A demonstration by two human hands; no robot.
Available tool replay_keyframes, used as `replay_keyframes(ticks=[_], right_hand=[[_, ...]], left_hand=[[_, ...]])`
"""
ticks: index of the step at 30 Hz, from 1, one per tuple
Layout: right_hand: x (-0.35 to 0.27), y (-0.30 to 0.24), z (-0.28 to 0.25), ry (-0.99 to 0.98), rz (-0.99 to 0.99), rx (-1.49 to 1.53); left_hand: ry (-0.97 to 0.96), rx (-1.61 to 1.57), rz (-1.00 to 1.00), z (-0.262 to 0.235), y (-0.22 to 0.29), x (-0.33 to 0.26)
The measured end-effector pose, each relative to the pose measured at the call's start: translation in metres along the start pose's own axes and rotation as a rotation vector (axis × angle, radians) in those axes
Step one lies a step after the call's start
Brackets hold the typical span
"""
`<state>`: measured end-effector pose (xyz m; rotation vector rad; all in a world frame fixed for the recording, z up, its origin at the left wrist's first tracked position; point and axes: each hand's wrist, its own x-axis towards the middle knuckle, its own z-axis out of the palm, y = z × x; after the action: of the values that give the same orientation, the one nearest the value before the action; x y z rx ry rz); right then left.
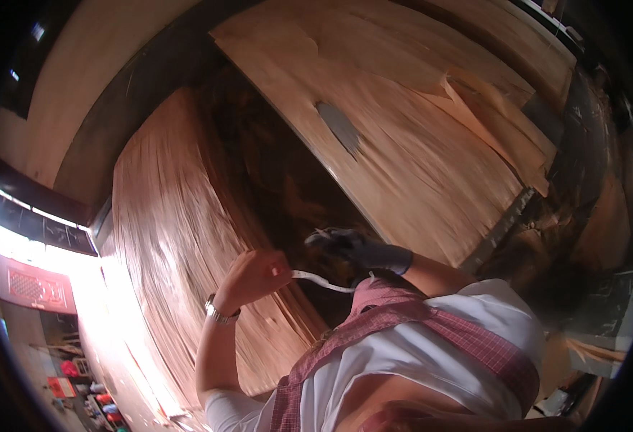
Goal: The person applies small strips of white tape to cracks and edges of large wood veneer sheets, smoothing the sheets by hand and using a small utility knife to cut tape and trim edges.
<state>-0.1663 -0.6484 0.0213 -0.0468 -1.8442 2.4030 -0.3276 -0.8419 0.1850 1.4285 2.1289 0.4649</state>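
- The left hand (255, 277) has its grip closed on a white strip (319, 279), which runs to the checked apron (392, 301) at the chest.
- The gloved right hand (360, 250) is near the strip; I can't tell whether its grip is closed.
- Stacked wood sheets (165, 187) lie beyond the left hand.

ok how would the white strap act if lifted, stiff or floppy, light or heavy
Probably floppy: the white strap bends in a curve between the left hand and the apron. Likely light too, since it looks thin and narrow.
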Motion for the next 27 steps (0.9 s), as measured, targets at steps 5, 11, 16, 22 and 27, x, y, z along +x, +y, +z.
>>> replay_keyframes(ticks=[5, 11, 16, 22, 27], right_hand=[[0.124, -0.033, -0.019, -0.113, -0.053, 0.259], [0.267, -0.057, -0.071, 0.149, -0.07, 0.262], [0.339, -0.081, -0.144, 0.493, -0.208, -0.573], [0.39, -0.087, -0.214, 1.026, -0.084, -0.571], [0.39, -0.164, -0.24, 1.504, 0.078, -0.432]], left_hand=[[-0.051, 0.048, 0.111, -0.087, -0.035, 0.139], [-0.09, 0.066, 0.071, -0.217, -0.113, 0.266], [-0.143, 0.007, 0.202, -0.265, -0.153, 0.397], [-0.106, -0.208, 0.356, -0.295, -0.236, 0.609], [-0.086, 0.285, 0.725, -0.258, -0.348, 0.771]])
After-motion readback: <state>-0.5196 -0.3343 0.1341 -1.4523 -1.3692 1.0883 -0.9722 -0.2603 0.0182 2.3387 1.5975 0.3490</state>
